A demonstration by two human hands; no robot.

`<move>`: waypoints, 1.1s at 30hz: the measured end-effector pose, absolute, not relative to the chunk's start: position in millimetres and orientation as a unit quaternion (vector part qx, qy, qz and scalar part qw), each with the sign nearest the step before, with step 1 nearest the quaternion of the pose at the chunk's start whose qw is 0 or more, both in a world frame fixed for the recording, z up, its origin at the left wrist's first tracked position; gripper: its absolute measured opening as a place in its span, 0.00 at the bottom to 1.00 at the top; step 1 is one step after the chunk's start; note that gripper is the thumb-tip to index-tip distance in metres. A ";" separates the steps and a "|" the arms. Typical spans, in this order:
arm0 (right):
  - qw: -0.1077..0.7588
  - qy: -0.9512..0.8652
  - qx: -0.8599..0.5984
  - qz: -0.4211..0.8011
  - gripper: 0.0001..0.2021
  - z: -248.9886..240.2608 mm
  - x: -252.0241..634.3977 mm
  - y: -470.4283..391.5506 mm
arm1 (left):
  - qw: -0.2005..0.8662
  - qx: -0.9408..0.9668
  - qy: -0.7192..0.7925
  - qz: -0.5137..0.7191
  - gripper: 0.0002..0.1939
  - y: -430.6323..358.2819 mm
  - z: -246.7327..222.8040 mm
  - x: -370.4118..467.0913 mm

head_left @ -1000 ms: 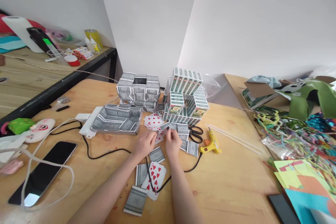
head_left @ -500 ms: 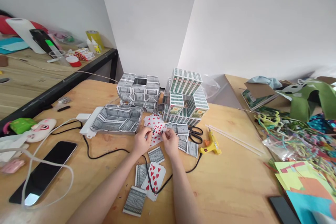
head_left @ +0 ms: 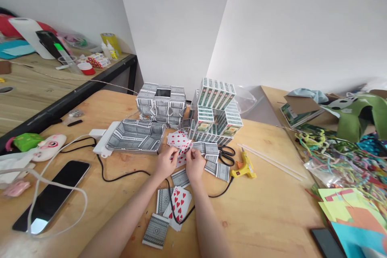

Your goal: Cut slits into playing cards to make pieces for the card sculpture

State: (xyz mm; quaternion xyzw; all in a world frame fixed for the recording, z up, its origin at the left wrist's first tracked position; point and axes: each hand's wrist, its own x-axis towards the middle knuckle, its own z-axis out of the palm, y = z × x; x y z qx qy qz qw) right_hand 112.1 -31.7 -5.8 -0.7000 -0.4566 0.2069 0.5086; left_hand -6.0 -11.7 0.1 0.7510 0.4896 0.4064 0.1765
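Between my hands is a playing card (head_left: pixel 184 148) with red pips, its sides pinched by my left hand (head_left: pixel 167 163) and my right hand (head_left: pixel 195 165). Both sets of fingers are closed on its edges. Behind it, more red cards (head_left: pixel 176 139) lie face up on the table. Grey-patterned folded cards (head_left: pixel 211 149) lie just right of my right hand. Nearer me are a nine of hearts (head_left: pixel 179 205), a folded card (head_left: pixel 155 230) and others with grey backs. An open tray made of cards (head_left: pixel 136 137) stands left of my hands.
A box built of cards (head_left: pixel 161 104) and stacked card packs (head_left: pixel 215 109) stand at the back. Black scissors (head_left: pixel 226 155), a yellow glue gun (head_left: pixel 246 165) and glue sticks (head_left: pixel 272 162) lie right. The gun's black cable (head_left: pixel 171 201) crosses near my forearms. A phone (head_left: pixel 51 197) lies left.
My hands stay at about the same place, with the fingers shifted slightly on the card and the card tilted differently. The whole view has moved a little.
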 end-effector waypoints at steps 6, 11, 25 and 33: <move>0.520 -0.444 -0.691 0.233 0.12 -2.7 117.4 -31.1 | 0.210 0.735 0.502 0.405 0.07 -9.2 1.9 -7.3; 0.529 -0.477 -0.597 0.369 0.11 -4.3 126.8 -30.8 | 0.248 0.687 0.526 0.436 0.06 -5.9 2.5 -9.0; 0.451 -0.524 -0.696 0.197 0.11 -11.3 116.4 -32.9 | 0.284 0.681 0.513 0.438 0.06 -6.3 -0.9 -7.9; 0.539 -0.451 -0.640 0.310 0.13 -5.1 120.1 -33.1 | 0.350 0.655 0.507 0.438 0.06 -5.0 3.6 -8.0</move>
